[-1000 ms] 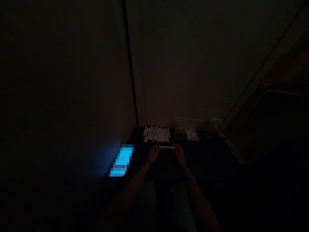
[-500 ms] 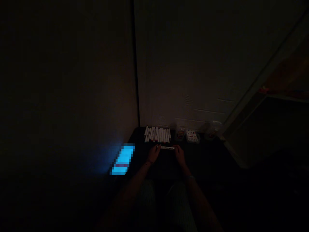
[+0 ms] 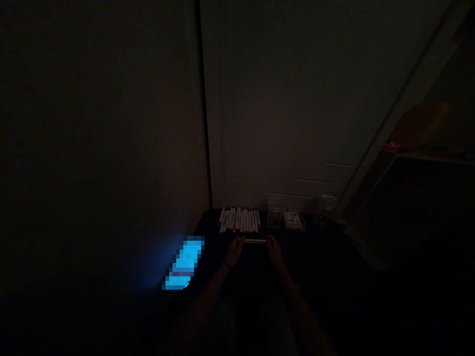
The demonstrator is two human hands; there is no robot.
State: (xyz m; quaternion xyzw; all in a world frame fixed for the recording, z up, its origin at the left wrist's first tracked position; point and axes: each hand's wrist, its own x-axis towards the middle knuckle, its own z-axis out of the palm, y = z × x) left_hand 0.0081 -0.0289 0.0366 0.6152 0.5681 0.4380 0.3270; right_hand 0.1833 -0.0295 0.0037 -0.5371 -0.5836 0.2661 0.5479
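Left fingers (image 3: pixel 241 240) and right fingers (image 3: pixel 267 239) pinch a white marker (image 3: pixel 255 241) (crosswise between them).

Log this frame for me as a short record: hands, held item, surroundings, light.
Left: left hand at one end of a slim white item, apparently a marker
Right: right hand at its other end
Beyond hands: row of white markers on a dark table
Right of row: clear container, filled box, another clear container
Left of hands: pixelated blue glow
Light: very dim
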